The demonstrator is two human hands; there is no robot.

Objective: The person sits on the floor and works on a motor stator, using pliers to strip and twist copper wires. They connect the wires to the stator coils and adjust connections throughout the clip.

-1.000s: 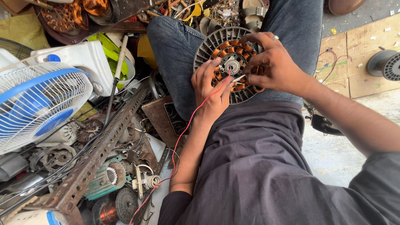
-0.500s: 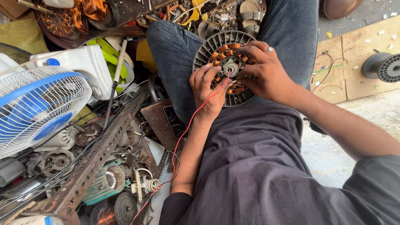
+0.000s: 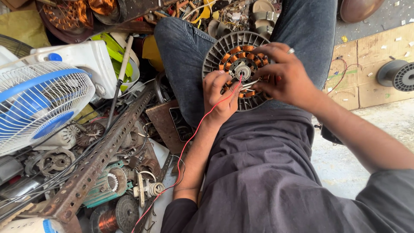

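We are steadying a round grey finned fan-motor stator with copper windings [image 3: 241,69] on our lap. Our left hand [image 3: 221,97] is pinching a thin red wire [image 3: 189,142] at its hub, while our right hand [image 3: 286,75] is curling over the right rim, gripping it.

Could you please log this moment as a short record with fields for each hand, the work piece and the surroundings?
Left hand: rests on the motor stator, fingers by the red wire
Right hand: grips the stator's right side, ring on one finger
Motor stator: round, grey fins, copper coils, on the lap
Surroundings: white-and-blue fan, rusty slotted angle bar
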